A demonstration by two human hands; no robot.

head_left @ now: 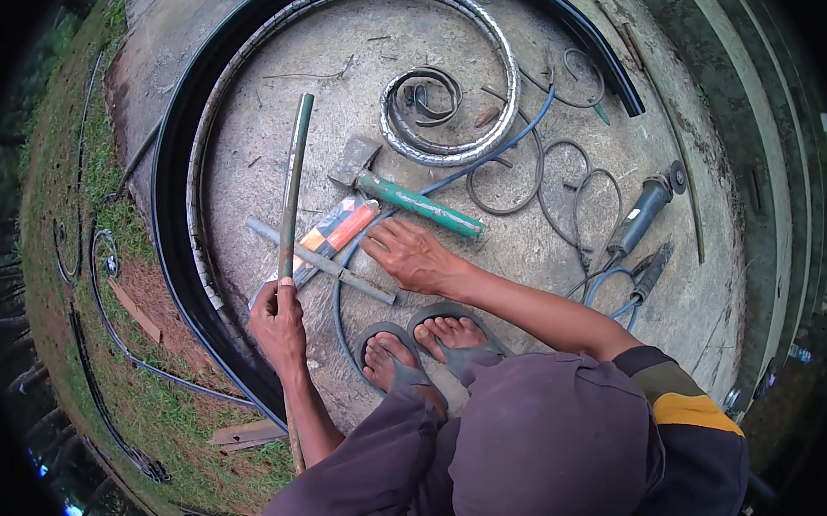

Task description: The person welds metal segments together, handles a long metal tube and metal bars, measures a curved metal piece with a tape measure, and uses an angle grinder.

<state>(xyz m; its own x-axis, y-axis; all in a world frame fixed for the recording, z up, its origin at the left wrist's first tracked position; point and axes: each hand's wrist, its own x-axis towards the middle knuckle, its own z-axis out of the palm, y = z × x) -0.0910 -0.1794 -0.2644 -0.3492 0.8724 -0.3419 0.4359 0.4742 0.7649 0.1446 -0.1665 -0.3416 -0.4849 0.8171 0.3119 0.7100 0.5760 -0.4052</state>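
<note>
My left hand [280, 326] is closed around a long, worn green-grey metal tube [293, 194], which stands up past my fist and runs down along my forearm. My right hand [412, 256] is low over the concrete, fingers curled, beside the reddish end of a packet [352, 226]; whatever they may grip is hidden. A shorter grey pipe [340, 272] lies across the packet, between my hands. Just beyond my right hand rests a hammer [420, 205] with a green handle and a blocky steel head. A blue cable [339, 321] passes under this area.
A large black curved channel [160, 223] rings the left and far side, with a silvery scrolled metal bar [196, 207] inside it. An angle grinder [641, 216], a dark cable-ended clamp [652, 273] and looped cords lie at right. My sandalled feet [454, 335] are close by.
</note>
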